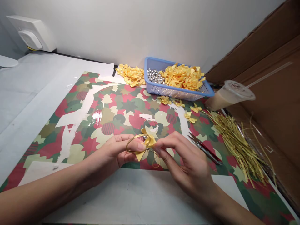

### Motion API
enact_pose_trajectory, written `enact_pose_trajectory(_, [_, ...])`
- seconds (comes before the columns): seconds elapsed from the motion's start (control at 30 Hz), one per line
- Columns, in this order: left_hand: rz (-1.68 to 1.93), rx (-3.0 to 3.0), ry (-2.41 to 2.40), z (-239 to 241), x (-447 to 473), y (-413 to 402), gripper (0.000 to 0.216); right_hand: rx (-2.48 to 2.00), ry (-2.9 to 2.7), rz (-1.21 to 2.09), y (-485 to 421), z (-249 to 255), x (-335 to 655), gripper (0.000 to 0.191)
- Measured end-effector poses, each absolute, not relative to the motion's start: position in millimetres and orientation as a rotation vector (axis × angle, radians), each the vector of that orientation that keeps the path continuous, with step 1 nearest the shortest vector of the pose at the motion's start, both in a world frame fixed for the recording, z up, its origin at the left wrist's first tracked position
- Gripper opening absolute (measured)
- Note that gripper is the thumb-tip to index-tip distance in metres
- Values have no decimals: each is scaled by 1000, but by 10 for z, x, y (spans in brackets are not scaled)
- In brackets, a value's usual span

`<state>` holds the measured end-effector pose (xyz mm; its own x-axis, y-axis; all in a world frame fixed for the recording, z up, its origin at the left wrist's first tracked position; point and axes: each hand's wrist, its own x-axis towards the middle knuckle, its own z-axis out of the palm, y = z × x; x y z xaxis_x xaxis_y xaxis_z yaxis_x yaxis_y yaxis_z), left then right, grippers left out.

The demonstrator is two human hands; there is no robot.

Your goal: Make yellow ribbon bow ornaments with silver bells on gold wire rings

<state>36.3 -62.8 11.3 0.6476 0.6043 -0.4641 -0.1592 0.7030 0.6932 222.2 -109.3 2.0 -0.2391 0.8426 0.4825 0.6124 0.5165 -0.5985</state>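
Note:
My left hand (126,148) pinches a yellow ribbon bow (140,155) between thumb and fingers. A loop of gold cord (131,139) curls over the left thumb, and small silver bells (145,137) show at the middle of the bow. My right hand (185,156) is closed, thumb against forefinger, at the right side of the bow. Between those fingertips the grip is on the bow's edge or the cord; which one is hard to make out. Another thin loop of gold cord (156,161) hangs below the bow.
A blue basket (178,93) holds yellow bows and silver bells. More bows (132,75) are heaped left of it, and several lie in front. Scissors (206,150), a bundle of gold cords (236,143) and a lidded drink cup (227,97) are at right, beside cardboard (276,78).

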Motion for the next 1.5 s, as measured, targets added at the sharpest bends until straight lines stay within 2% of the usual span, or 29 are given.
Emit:
enact_pose_trajectory(0.47, [452,647,727,117,371,-616,12,-1132,-1975,375,-1090,-32,2228,20])
enact_pose_trajectory(0.8, [458,659,734,106,372,-613,16,-1122,-1989,316,-1082,-13,2210,19])
enact_pose_trajectory(1.1, [467,653,738,103,387,-606,15,-1067,-2079,84,-1068,4,2228,16])
enact_pose_trajectory(1.5, [454,659,754,148,395,-605,16,-1075,-2132,-7,-1112,-25,2252,28])
